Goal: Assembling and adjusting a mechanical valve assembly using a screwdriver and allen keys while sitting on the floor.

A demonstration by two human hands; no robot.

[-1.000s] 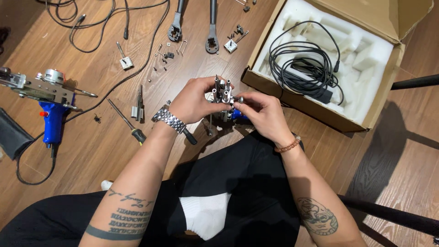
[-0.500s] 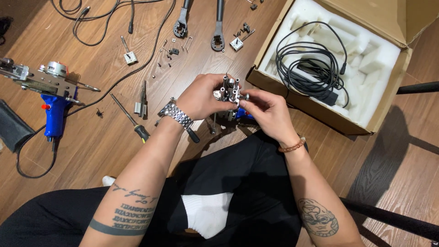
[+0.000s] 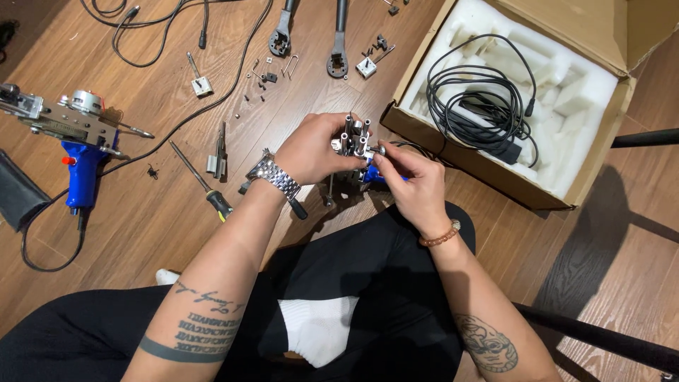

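Above my lap, both hands hold a small metal assembly (image 3: 353, 138) with several upright silver pins and a blue part below it. My left hand (image 3: 315, 148), with a steel watch on the wrist, grips the assembly from the left. My right hand (image 3: 410, 180), with a bead bracelet on the wrist, pinches a small silver piece (image 3: 378, 150) at the assembly's right side with thumb and forefinger. The lower part of the assembly is hidden behind my fingers.
An open cardboard box (image 3: 509, 170) with white foam and a coiled black cable (image 3: 481, 106) lies at the right. A blue-handled power tool (image 3: 78, 152) lies at the left. A screwdriver (image 3: 205, 187), small metal parts (image 3: 262, 78) and two metal arms (image 3: 311, 32) are scattered on the wooden floor.
My hands and the assembly stay together in much the same place. The view has shifted slightly, and my right fingers now pinch the small silver piece at the assembly's side.
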